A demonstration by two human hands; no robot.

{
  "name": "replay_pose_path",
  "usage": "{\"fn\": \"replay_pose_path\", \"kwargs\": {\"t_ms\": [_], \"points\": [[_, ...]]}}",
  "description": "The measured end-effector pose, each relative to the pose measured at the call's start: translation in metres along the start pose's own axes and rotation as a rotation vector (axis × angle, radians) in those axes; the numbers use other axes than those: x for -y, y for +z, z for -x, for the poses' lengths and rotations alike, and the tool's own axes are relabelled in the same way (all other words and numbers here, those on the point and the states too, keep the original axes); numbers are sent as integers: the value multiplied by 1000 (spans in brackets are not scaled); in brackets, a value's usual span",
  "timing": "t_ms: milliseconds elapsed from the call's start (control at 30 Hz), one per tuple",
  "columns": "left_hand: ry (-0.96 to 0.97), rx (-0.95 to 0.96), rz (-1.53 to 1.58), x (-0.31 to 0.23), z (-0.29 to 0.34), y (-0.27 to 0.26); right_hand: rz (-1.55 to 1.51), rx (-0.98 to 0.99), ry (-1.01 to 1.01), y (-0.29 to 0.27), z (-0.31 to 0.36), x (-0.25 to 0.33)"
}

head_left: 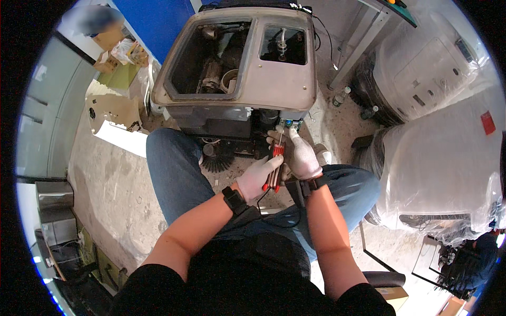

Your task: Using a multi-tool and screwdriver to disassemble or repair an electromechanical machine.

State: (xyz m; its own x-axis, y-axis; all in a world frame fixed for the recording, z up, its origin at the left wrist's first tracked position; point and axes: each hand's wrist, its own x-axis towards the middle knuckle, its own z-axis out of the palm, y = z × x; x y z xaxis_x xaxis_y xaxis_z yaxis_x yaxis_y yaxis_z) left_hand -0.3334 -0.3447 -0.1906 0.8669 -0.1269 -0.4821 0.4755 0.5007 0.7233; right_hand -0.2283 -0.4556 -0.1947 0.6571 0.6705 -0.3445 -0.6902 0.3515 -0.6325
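My gloved left hand [262, 175] is closed around a red and black folding screwdriver set [275, 160]. A thin metal shaft reaches up from the set to a small green circuit board [290, 125] at the machine's lower front edge. My right hand [303, 152], also gloved, is closed with its fingertips at the board, seemingly gripping its edge. In front of me stands a grey-beige machine [250, 100] with two openings in its top. Where the shaft's tip meets the board is too small to make out.
A round black brush [218, 162] sits under the machine's front. Plastic-wrapped machines [432, 163] stand at the right, with a small bottle [341, 97] on the floor near them. Beige panels [113, 113] and cardboard boxes [107, 62] lie at the left. A metal table leg [358, 50] rises behind.
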Motion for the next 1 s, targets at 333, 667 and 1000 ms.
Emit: {"fn": "replay_pose_path", "kwargs": {"t_ms": [333,667,1000], "points": [[-79,-113,47,0,32,-11,-139,-226,-3,7,-21,-12],[-69,-165,121,1,37,-19,-202,-368,-65,11,-29,-20],[-44,-147,127,-2,38,-17,-298,-303,46,17,-26,-15]]}}
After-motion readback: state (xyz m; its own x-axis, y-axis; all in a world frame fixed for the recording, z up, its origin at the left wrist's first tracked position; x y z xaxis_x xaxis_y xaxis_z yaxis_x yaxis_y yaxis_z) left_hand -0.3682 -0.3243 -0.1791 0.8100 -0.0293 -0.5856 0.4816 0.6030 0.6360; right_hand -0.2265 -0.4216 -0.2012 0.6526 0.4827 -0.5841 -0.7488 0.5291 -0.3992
